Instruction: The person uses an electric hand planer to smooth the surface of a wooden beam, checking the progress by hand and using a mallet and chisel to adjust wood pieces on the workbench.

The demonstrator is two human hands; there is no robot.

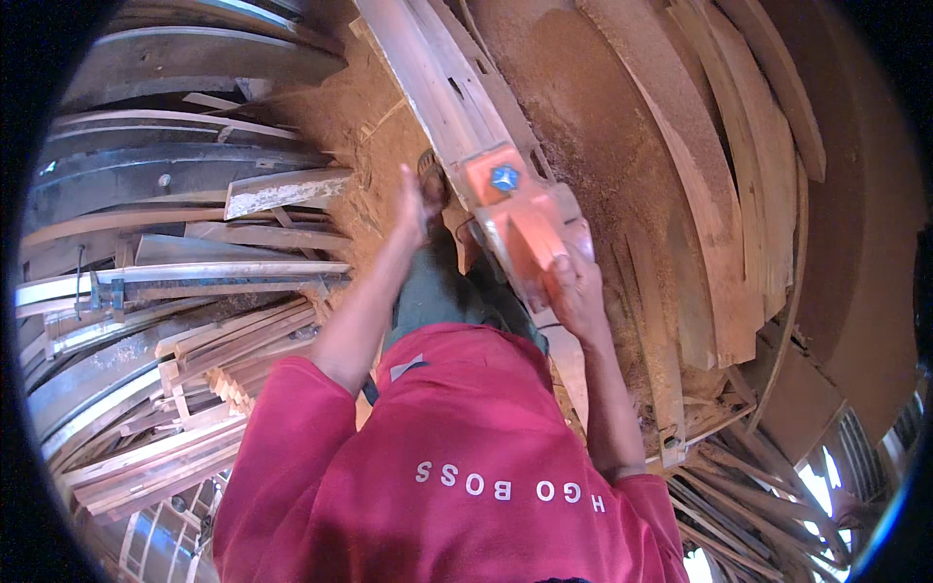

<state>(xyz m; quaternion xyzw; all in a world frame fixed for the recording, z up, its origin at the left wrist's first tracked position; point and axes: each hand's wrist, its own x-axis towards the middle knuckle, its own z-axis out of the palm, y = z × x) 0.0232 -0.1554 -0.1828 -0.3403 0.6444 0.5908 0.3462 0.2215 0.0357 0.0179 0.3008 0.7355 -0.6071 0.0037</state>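
My right hand [577, 293] is closed around the rear handle of an orange electric hand planer [513, 209], which has a blue knob at its front. The planer rests on a long wooden beam [428, 73] that runs away from me toward the top of the view, with slots cut in its side. To the left of the beam, my left hand [414, 212] is held in the air, fingers stretched out and holding nothing. The planer's underside is hidden.
Stacked boards [165, 160] and smaller cut timber [248, 350] lie along the left. Reddish sawdust [355, 136] covers the ground. Long curved-looking planks [700, 194] lie on the right, with more lumber [758, 496] at the lower right. A foot [431, 175] shows beside the beam.
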